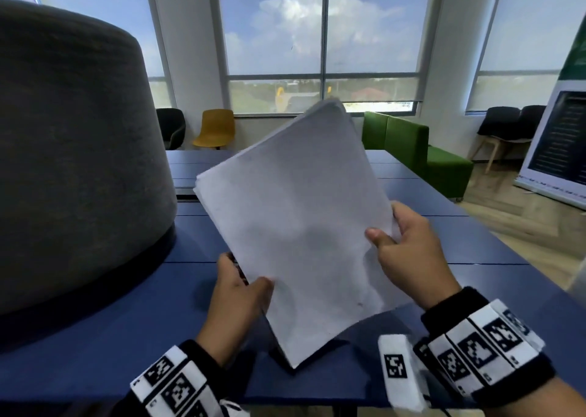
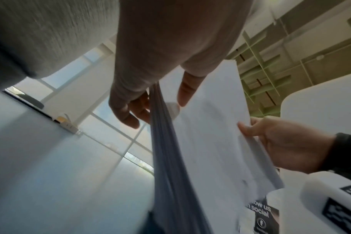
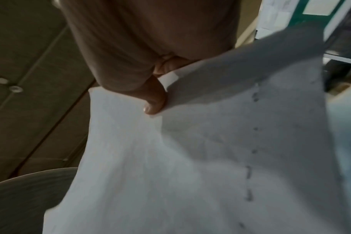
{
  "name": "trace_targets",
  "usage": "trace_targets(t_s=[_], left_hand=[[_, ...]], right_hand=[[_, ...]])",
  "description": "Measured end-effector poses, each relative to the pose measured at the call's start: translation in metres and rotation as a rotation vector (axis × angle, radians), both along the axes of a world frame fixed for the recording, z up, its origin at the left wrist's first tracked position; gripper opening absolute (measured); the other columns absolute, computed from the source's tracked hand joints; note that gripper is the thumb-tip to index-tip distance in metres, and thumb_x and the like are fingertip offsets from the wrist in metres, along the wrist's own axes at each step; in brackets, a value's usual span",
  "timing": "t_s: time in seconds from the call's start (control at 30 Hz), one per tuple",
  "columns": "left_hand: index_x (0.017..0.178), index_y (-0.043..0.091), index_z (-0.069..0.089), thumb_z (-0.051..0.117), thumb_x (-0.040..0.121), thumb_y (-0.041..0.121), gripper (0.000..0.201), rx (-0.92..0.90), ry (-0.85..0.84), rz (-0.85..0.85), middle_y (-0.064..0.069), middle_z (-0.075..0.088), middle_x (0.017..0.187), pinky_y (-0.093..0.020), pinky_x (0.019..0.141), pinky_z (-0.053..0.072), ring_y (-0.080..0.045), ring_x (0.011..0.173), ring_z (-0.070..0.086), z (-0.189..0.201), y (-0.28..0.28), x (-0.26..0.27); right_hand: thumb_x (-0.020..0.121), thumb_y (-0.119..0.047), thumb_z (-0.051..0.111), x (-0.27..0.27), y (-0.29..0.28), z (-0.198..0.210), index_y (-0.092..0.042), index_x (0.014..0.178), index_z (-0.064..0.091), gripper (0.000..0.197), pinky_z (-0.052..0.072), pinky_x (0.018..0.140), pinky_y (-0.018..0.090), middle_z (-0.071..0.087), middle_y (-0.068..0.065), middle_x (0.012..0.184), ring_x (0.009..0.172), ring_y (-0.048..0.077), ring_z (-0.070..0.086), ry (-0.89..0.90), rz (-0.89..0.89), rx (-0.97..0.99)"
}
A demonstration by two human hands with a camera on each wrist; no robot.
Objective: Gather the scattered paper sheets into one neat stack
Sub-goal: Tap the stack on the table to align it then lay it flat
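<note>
The sheaf of white paper sheets (image 1: 295,226) is gathered and held tilted above the dark blue table (image 1: 475,242) — left hand (image 1: 236,293) and right hand (image 1: 412,251) each pinch an edge. Remaining, apparently: squaring the edges and setting it down.

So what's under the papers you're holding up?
Under the paper stack is the blue table; the bottom corner reaches down near it, contact unclear. The left hand and right hand grip the side edges. The tabletop straight behind the sheets is hidden.
</note>
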State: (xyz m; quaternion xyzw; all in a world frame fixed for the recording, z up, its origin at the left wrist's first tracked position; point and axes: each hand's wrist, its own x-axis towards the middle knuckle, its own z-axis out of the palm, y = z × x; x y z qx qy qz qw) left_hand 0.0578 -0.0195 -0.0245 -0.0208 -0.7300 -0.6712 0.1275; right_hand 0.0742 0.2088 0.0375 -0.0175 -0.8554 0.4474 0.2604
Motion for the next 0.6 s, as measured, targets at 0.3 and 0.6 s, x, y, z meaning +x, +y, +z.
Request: trace_targets(t_s=[0.3, 0.6], left_hand=[[0.151, 0.045, -0.007, 0.092, 0.034, 0.059, 0.153, -0.103, 0.274, 0.099, 0.012, 0.018, 0.162, -0.049, 0.116, 0.031, -0.01, 0.147, 0.023, 0.06, -0.046, -0.021], [0.099, 0.008, 0.072, 0.087, 0.054, 0.012, 0.048, 0.183, 0.21, -0.149, -0.004, 0.079, 0.089, -0.026, 0.064, 0.058, -0.019, 0.078, 0.071, 0.035, -0.031, -0.017]], right_hand=[[0.078, -0.018, 0.063, 0.007, -0.004, 0.073, -0.028, 0.094, 0.056, 0.02, 0.051, 0.066, 0.035, 0.063, -0.001, 0.08, 0.081, 0.028, 0.058, 0.042, 0.033, 0.628], [0.08, -0.026, 0.057, 0.003, -0.013, 0.065, -0.029, 0.102, 0.055, 0.023, 0.04, 0.063, 0.03, 0.067, -0.005, 0.086, 0.085, 0.025, 0.06, 0.052, 0.078, 0.943]])
